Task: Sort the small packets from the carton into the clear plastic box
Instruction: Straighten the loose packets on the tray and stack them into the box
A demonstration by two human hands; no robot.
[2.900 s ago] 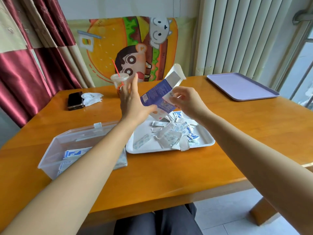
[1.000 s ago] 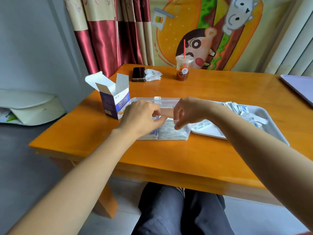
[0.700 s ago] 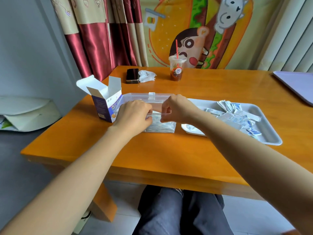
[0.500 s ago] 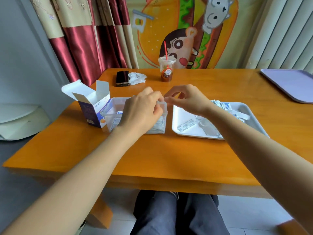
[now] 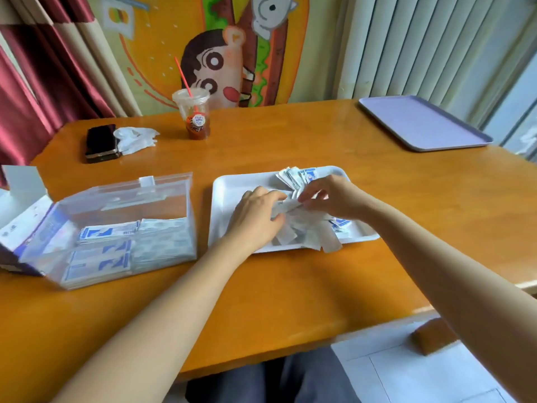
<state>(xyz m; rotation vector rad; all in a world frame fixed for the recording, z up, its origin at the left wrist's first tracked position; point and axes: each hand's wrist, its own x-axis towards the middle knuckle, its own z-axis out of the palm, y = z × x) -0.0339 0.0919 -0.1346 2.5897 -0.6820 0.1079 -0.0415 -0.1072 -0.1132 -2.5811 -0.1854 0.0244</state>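
Gathering loose packets (image 5: pixel 305 231) on white tray (image 5: pixel 226 187), mid-counter (image 5: pixel 290 286): left hand (image 5: pixel 255 219) curls round few, right hand (image 5: pixel 331 199) pinches same bunch, detail blurred. Left of hands, just beside tray: clear plastic box (image 5: pixel 125 205), long axis across counter, left hand nearer, sorted stacks inside. Open carton (image 5: pixel 20 216) touching box, far left. Half second ago both hands at box rim; now over tray

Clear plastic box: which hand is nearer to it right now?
Left. The left hand grips packets over the white tray, just right of the clear plastic box; the right hand pinches packets farther right.
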